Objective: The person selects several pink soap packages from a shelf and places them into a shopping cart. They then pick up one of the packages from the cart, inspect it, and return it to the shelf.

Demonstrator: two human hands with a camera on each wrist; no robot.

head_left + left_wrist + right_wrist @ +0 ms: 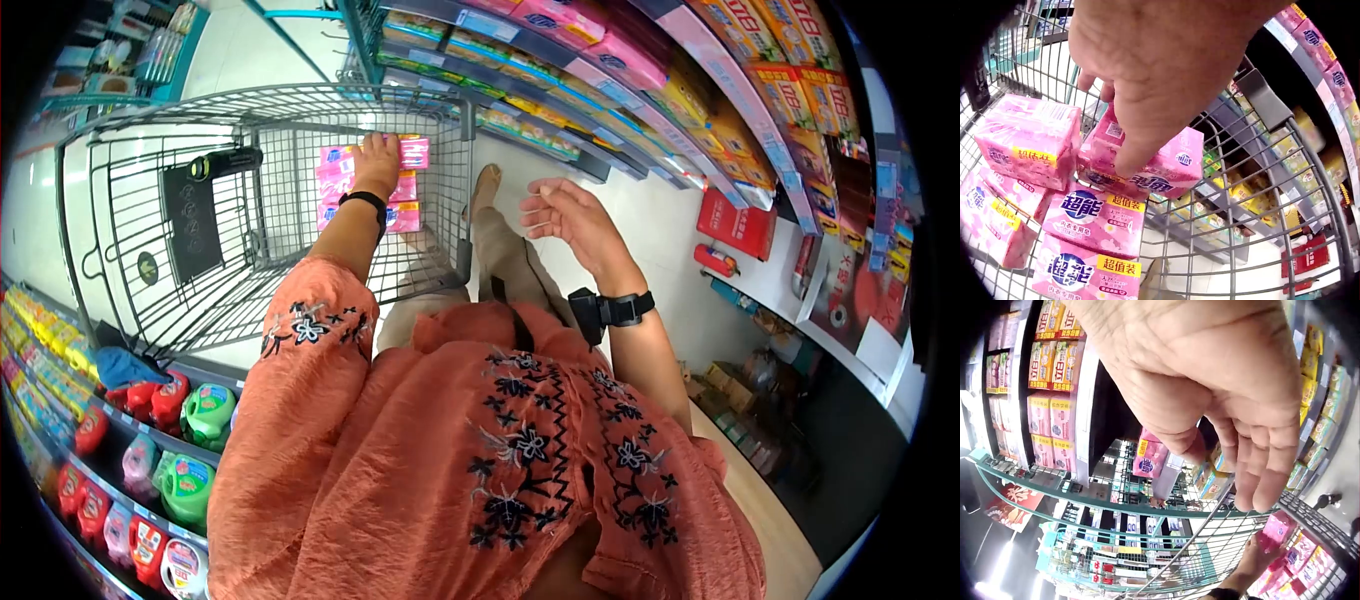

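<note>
My left hand (376,163) reaches down into the shopping cart (470,180) and grips a pink soap pack (1179,156), thumb along its near side. Other pink soap packs (1094,219) with yellow labels lie under and beside it in the cart, some stacked. The far fingers of that hand are partly hidden behind the palm in the left wrist view. To the right of the cart, my right hand (578,228) hangs in the air, fingers loosely bent and holding nothing. In the right wrist view, its palm and fingers (1266,450) show bare.
Shelves of boxed soaps (560,90) run along the right of the cart. Detergent bottles (185,485) line a shelf at the lower left. A dark bottle (225,163) lies near the cart's child-seat panel (190,225). A red box (735,222) and a counter stand at the right.
</note>
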